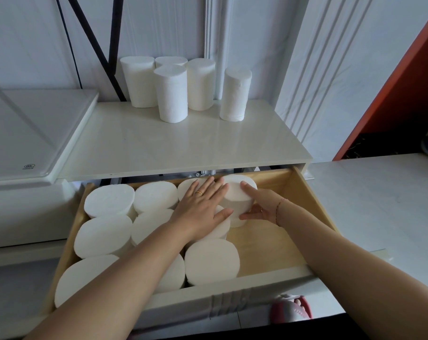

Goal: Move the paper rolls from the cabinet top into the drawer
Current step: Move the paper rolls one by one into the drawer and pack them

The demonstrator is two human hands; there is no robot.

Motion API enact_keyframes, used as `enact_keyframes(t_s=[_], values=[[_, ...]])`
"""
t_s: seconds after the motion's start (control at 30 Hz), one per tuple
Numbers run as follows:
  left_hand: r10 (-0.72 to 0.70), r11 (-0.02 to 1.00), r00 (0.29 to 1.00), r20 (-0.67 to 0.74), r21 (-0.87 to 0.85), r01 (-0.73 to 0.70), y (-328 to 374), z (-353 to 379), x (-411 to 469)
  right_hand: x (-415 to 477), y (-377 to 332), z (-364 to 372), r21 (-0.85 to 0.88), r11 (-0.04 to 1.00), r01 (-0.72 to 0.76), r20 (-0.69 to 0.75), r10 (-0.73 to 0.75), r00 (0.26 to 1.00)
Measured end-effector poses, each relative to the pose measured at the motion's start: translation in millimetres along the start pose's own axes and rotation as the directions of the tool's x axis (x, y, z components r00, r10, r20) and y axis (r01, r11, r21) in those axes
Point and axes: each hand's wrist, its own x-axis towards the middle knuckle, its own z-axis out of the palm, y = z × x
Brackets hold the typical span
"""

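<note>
Seating a roll in the drawer at centre frame: right hand grips it, left hand lies flat on neighbours, five rolls wait on counter upper centre, so release and fetch next.

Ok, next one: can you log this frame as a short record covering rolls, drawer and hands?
cabinet top: five paper rolls standing upright near the wall
drawer: open; stored rolls upright in rows, bare wood at its right
left hand: flat on stored rolls
right hand: grips the held roll at the drawer's back
task state: unfinished
</note>
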Motion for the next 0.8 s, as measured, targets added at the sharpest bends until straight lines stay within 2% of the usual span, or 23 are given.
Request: enact_keyframes(t_s=[0.33,0.4,0.43,0.47,0.5,0.53,0.57,0.6,0.63,0.7,0.8], values=[[-0.003,1.0,1.0,0.001,0.019,0.003,1,0,0,1,2,2,-0.046,0.999,0.017,0.008,-0.016,1.0],[-0.004,1.0,1.0,0.004,0.019,0.004,1,-1,0,-1,2,6,-0.102,0.995,0.015,-0.016,-0.017,1.0],[-0.004,1.0,1.0,0.003,0.017,0.004,2,-1,0,-4,1,9,-0.203,0.979,0.017,-0.058,-0.029,0.998],[-0.004,1.0,1.0,-0.006,0.017,0.004,3,-1,-1,-9,-2,11,-0.375,0.927,0.018,-0.118,-0.067,0.991],[-0.003,1.0,1.0,-0.024,0.024,0.004,3,-2,-2,-13,-6,13,-0.583,0.813,0.0,-0.189,-0.136,0.972],[-0.001,0.999,0.999,-0.051,0.038,0.003,3,-2,-3,-17,-10,14,-0.769,0.638,-0.042,-0.257,-0.25,0.933],[0.0,0.998,0.996,-0.087,0.056,0.005,2,-3,-4,-21,-16,16,-0.881,0.466,-0.086,-0.294,-0.395,0.87],[-0.004,0.997,0.992,-0.123,0.072,0.013,-2,-4,-5,-25,-23,19,-0.924,0.369,-0.101,-0.299,-0.533,0.791],[-0.016,0.997,0.988,-0.154,0.078,0.029,-7,-7,-5,-29,-31,24,-0.936,0.346,-0.065,-0.286,-0.641,0.713],[-0.066,0.995,0.979,-0.192,0.063,0.08,-22,-14,-6,-30,-48,37,-0.911,0.385,0.145,-0.229,-0.767,0.599],[-0.139,0.988,0.964,-0.228,0.036,0.151,-49,-28,-4,-17,-77,66,-0.742,0.438,0.508,-0.082,-0.811,0.579]])
